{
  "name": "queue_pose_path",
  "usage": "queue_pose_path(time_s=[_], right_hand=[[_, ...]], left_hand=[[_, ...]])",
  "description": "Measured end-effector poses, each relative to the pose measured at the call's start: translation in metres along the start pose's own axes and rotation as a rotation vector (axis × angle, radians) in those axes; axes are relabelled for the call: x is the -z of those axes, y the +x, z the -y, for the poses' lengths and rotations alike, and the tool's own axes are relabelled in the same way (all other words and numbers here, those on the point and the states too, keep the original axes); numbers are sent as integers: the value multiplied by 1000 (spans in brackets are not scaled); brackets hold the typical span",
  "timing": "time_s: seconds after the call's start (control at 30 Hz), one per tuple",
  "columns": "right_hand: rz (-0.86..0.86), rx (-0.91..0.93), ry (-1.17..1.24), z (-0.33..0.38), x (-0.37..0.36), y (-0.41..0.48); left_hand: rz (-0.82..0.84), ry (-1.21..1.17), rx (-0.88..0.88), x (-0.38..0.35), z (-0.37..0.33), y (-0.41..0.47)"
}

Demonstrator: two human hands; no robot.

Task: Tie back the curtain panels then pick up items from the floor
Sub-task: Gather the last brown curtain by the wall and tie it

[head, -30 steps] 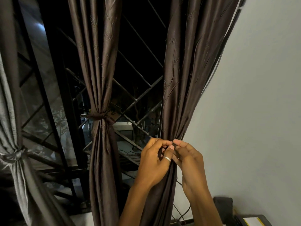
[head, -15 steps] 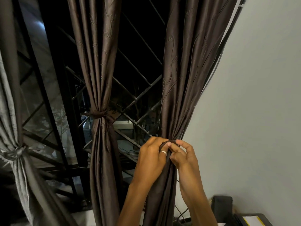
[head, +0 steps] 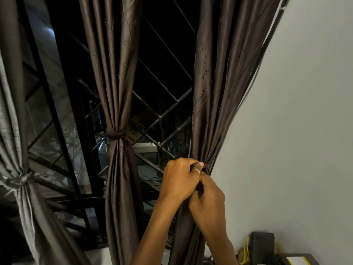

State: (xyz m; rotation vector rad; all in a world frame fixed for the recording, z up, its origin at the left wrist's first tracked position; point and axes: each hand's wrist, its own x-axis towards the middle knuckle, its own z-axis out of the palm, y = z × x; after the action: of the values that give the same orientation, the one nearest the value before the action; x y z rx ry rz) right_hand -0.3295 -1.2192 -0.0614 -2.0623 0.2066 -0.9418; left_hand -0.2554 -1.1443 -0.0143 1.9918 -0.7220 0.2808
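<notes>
Pinching tie strap (head: 206, 165) round curtain panel (head: 214, 92), left hand (head: 179, 180), right hand (head: 210, 203), grips clamped.

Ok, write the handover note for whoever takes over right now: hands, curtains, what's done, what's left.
Hands: the left hand pinches the tie strip wrapped round the right panel. The right hand, just below, has its fingers curled on the same strip against the gathered fabric.
Done: the middle panel and the left panel are each cinched with a knot.
Left: finish the knot on the right panel, then do the pick-up. The items to collect are not in view.
</notes>
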Motion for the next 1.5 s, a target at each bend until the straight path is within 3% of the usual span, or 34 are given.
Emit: queue_pose_path(time_s=[0.17, 0.4, 0.6, 0.8, 0.93, 1.1, 1.3, 1.5], right_hand=[[1, 78, -16, -5, 6, 3], [-28, 30, 7, -19, 19, 8], [-121, 257, -101, -15, 28, 23], [92, 217, -275, -7, 34, 42], [66, 247, -358, -3, 32, 48], [31, 187, -259, 0, 28, 53], [94, 51, -99, 3, 35, 65], [96, -21, -33, 3, 36, 69]], left_hand=[[37, -4, -14, 3, 6, -1], [99, -102, -97, 8, 26, -5], [101, -135, -159, 5, 30, -9], [52, -181, -173, 5, 34, -11], [-37, -270, -129, -4, 33, -18], [-108, -277, -161, -11, 30, -22], [-126, -169, -288, -6, 34, -20], [-192, 276, -588, 4, 29, -20]])
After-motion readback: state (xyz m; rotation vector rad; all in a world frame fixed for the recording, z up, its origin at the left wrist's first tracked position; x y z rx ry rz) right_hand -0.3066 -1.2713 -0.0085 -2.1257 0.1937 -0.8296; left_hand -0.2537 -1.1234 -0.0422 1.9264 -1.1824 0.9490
